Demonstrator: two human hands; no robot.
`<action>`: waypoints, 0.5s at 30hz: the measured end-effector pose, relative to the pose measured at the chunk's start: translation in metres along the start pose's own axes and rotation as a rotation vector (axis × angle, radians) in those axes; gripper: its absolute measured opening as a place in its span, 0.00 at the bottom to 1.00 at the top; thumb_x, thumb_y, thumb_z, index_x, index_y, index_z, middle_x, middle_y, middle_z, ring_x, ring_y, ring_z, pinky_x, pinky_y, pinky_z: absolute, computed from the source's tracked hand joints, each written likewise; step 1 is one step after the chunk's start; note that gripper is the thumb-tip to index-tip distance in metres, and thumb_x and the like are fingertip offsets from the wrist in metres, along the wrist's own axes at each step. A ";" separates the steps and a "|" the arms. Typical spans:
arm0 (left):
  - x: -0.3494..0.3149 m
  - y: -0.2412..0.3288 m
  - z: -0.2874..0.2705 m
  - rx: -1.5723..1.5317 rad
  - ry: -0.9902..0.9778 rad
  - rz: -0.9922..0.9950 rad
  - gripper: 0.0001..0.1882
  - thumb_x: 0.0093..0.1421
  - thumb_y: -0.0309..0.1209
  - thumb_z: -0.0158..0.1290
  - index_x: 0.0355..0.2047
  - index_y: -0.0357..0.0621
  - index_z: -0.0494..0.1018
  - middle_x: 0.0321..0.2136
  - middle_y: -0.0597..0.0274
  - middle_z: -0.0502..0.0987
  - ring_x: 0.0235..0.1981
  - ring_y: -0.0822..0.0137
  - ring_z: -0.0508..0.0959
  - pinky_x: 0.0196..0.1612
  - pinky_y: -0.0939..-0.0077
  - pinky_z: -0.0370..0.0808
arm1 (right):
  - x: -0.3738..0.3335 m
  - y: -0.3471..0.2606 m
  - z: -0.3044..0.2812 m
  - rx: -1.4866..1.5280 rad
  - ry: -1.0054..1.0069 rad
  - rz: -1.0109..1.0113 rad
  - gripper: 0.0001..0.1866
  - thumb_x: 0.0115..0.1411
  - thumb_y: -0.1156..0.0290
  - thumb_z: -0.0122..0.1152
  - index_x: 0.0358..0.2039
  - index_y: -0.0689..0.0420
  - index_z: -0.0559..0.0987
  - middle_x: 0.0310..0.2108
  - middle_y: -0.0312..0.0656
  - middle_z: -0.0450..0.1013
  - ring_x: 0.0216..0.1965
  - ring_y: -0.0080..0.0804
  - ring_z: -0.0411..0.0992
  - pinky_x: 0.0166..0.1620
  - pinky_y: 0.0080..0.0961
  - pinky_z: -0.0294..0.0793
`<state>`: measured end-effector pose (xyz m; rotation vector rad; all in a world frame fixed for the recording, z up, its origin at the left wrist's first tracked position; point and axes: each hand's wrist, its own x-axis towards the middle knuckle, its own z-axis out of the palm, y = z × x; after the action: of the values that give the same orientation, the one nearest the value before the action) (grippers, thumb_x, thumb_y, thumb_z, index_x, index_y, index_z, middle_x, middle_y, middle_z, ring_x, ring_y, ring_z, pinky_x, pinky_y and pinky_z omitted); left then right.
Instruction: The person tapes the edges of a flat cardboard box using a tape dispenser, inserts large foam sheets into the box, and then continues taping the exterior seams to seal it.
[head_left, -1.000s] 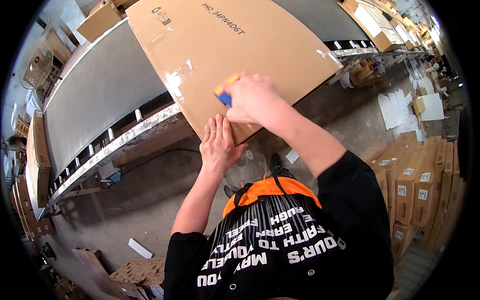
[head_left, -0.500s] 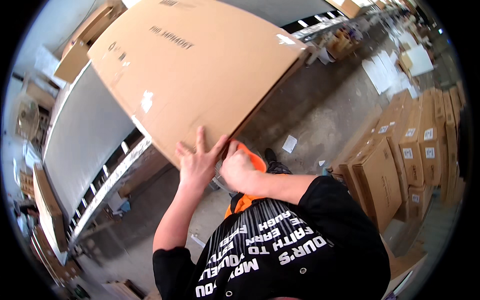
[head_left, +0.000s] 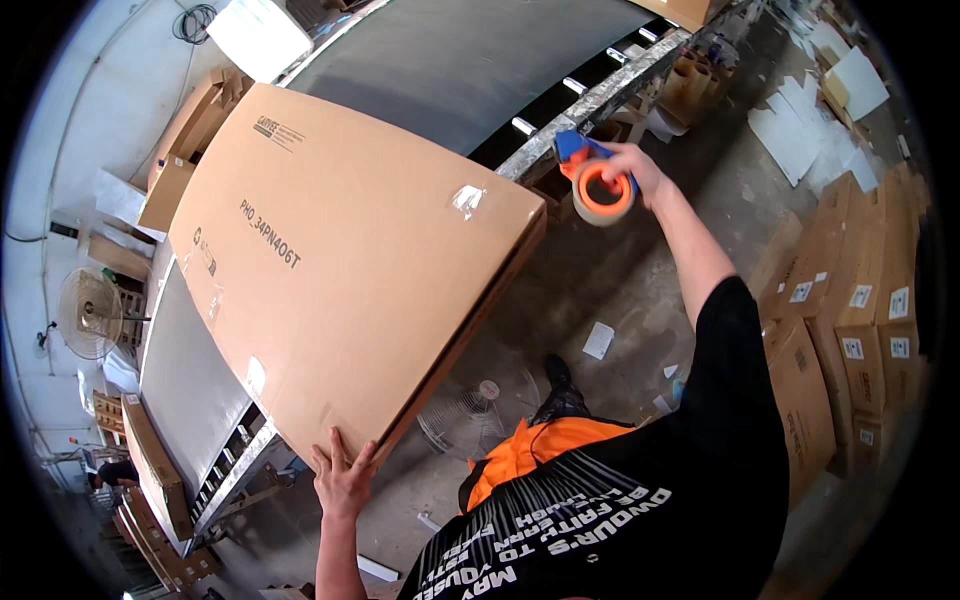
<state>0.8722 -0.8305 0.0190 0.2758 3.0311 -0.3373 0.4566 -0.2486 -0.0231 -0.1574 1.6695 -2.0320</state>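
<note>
Brown cardboard forms a large flat carton (head_left: 350, 260), lying broad face up across a dark conveyor belt (head_left: 430, 60), its near corner jutting out past the belt's metal side rail (head_left: 600, 95). Printed marks run over its top, and a shiny patch of clear tape (head_left: 468, 200) sits near its right-hand corner. The left hand (head_left: 343, 485) rests on the carton's near end, fingers spread wide and touching the top close to the edge, with nothing gripped. Out to the right, well apart from that hand, the right hand (head_left: 636, 172) is closed around a blue and orange tape dispenser (head_left: 572, 146), which hangs in the air just beside the carton's right corner and carries a roll of tape (head_left: 603, 216).

Below the carton's near edge, a wire-guarded fan (head_left: 465, 420) stands close to the person's dark shoe (head_left: 558, 372). The person wears a black T-shirt (head_left: 650, 490) and an orange garment (head_left: 540, 450) at the waist. A white paper (head_left: 598, 340) lies on the concrete floor (head_left: 640, 290). Farther right stand packed cartons (head_left: 860, 310) with white labels; at far left, another fan (head_left: 90, 313) faces the belt, and a co-worker (head_left: 117, 472) shows beyond a tilted carton (head_left: 155, 465).
</note>
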 end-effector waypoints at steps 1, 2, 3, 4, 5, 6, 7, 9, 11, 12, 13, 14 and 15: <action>0.001 0.000 0.001 -0.008 0.012 -0.005 0.38 0.52 0.44 0.66 0.62 0.87 0.63 0.66 0.41 0.61 0.51 0.16 0.70 0.43 0.38 0.80 | 0.021 -0.002 -0.008 0.047 -0.055 0.090 0.32 0.37 0.77 0.57 0.49 0.68 0.77 0.36 0.41 0.79 0.30 0.25 0.76 0.33 0.22 0.77; 0.000 0.002 0.002 -0.019 0.023 -0.008 0.38 0.52 0.44 0.66 0.62 0.87 0.63 0.66 0.41 0.61 0.51 0.16 0.70 0.43 0.39 0.80 | 0.038 -0.002 -0.008 0.093 -0.107 0.183 0.29 0.36 0.76 0.58 0.45 0.68 0.79 0.35 0.42 0.79 0.29 0.25 0.76 0.31 0.22 0.76; -0.003 0.005 0.002 -0.005 0.008 -0.032 0.38 0.52 0.43 0.66 0.62 0.87 0.63 0.66 0.41 0.62 0.51 0.17 0.71 0.42 0.40 0.81 | 0.043 -0.009 0.008 -0.262 -0.284 0.256 0.24 0.38 0.75 0.61 0.40 0.67 0.79 0.31 0.41 0.79 0.27 0.27 0.76 0.34 0.21 0.76; -0.006 0.005 0.003 0.010 -0.005 -0.050 0.38 0.52 0.43 0.66 0.62 0.87 0.64 0.66 0.40 0.62 0.51 0.18 0.71 0.42 0.40 0.81 | 0.031 0.001 0.018 -0.006 -0.306 0.365 0.24 0.35 0.77 0.62 0.38 0.68 0.80 0.31 0.40 0.79 0.26 0.25 0.75 0.33 0.21 0.76; -0.009 0.005 0.002 0.021 -0.022 -0.063 0.38 0.52 0.43 0.66 0.62 0.88 0.64 0.65 0.40 0.62 0.51 0.19 0.71 0.41 0.41 0.81 | 0.006 -0.001 0.019 -0.232 -0.289 0.303 0.25 0.34 0.79 0.61 0.40 0.67 0.82 0.33 0.42 0.81 0.29 0.24 0.76 0.35 0.19 0.77; -0.012 0.005 -0.002 0.000 -0.056 -0.076 0.37 0.52 0.42 0.66 0.61 0.86 0.64 0.65 0.39 0.63 0.52 0.19 0.72 0.41 0.41 0.81 | -0.029 0.015 0.029 -0.201 -0.353 0.201 0.30 0.35 0.78 0.61 0.46 0.66 0.83 0.39 0.44 0.82 0.34 0.24 0.79 0.40 0.18 0.78; -0.013 0.005 -0.007 -0.028 -0.082 -0.090 0.37 0.52 0.42 0.66 0.61 0.85 0.65 0.65 0.38 0.63 0.52 0.20 0.72 0.40 0.42 0.81 | -0.073 0.031 0.059 -0.117 -0.285 0.149 0.34 0.38 0.78 0.63 0.52 0.60 0.82 0.43 0.45 0.82 0.41 0.24 0.79 0.49 0.20 0.78; 0.013 0.014 -0.028 -0.097 -0.147 -0.124 0.34 0.53 0.40 0.66 0.60 0.76 0.69 0.63 0.36 0.65 0.52 0.23 0.73 0.41 0.44 0.81 | -0.132 0.085 0.107 -0.136 -0.247 0.157 0.39 0.40 0.79 0.65 0.59 0.53 0.78 0.49 0.43 0.80 0.49 0.26 0.77 0.57 0.25 0.72; 0.075 0.028 -0.049 -0.193 0.026 0.121 0.33 0.51 0.41 0.67 0.59 0.65 0.72 0.62 0.39 0.67 0.57 0.29 0.71 0.55 0.41 0.73 | -0.148 0.094 0.185 0.102 -0.070 0.017 0.39 0.44 0.78 0.65 0.63 0.55 0.73 0.57 0.43 0.75 0.56 0.25 0.71 0.63 0.24 0.64; 0.132 0.047 -0.066 -0.177 0.085 0.290 0.34 0.50 0.42 0.68 0.59 0.62 0.72 0.62 0.41 0.68 0.59 0.32 0.70 0.60 0.39 0.68 | -0.142 0.130 0.215 0.169 0.062 -0.052 0.39 0.47 0.77 0.64 0.64 0.58 0.71 0.59 0.42 0.73 0.57 0.23 0.70 0.62 0.23 0.64; 0.184 0.066 -0.073 -0.201 0.174 0.473 0.33 0.50 0.42 0.68 0.58 0.60 0.73 0.62 0.46 0.69 0.61 0.35 0.69 0.63 0.39 0.64 | -0.134 0.122 0.238 0.266 0.112 -0.003 0.38 0.48 0.77 0.63 0.64 0.61 0.71 0.59 0.42 0.73 0.55 0.24 0.70 0.61 0.21 0.65; 0.237 0.088 -0.084 -0.224 0.263 0.662 0.32 0.51 0.42 0.68 0.57 0.58 0.74 0.62 0.52 0.70 0.63 0.38 0.68 0.66 0.39 0.60 | -0.124 0.111 0.263 0.128 0.261 -0.077 0.39 0.47 0.77 0.59 0.65 0.60 0.69 0.58 0.42 0.74 0.56 0.24 0.71 0.61 0.22 0.66; 0.282 0.122 -0.103 -0.290 0.297 0.804 0.27 0.54 0.40 0.64 0.55 0.57 0.76 0.60 0.62 0.73 0.64 0.43 0.68 0.68 0.42 0.58 | -0.119 0.106 0.281 0.057 0.342 -0.041 0.39 0.47 0.76 0.59 0.65 0.62 0.69 0.57 0.43 0.75 0.55 0.24 0.71 0.59 0.21 0.67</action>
<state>0.6120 -0.6425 0.0652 1.5444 2.8435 0.2198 0.7031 -0.4576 -0.0294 0.1881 1.8150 -2.2310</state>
